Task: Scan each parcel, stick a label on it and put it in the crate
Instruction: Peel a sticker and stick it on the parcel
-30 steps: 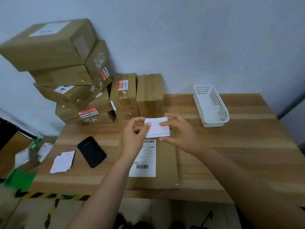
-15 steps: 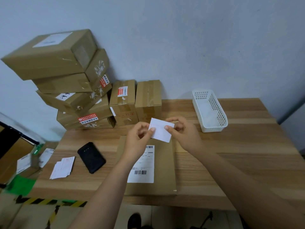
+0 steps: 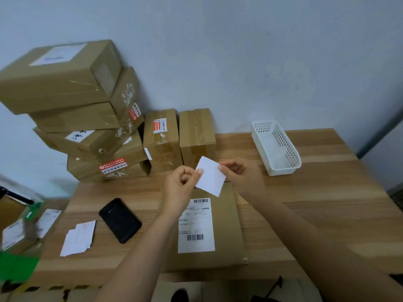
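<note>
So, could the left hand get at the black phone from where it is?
Probably yes: the phone lies uncovered left of the left hand, though that hand pinches the label.

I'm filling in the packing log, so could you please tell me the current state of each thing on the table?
left hand: pinches the small label's left edge
right hand: pinches its right edge
small label: held above the parcel, not yet stuck
parcel: flat on the table, shipping label up
phone: lying flat, dark
white basket: upright, looks empty
stacked boxes: taped shut, pile leaning
</note>
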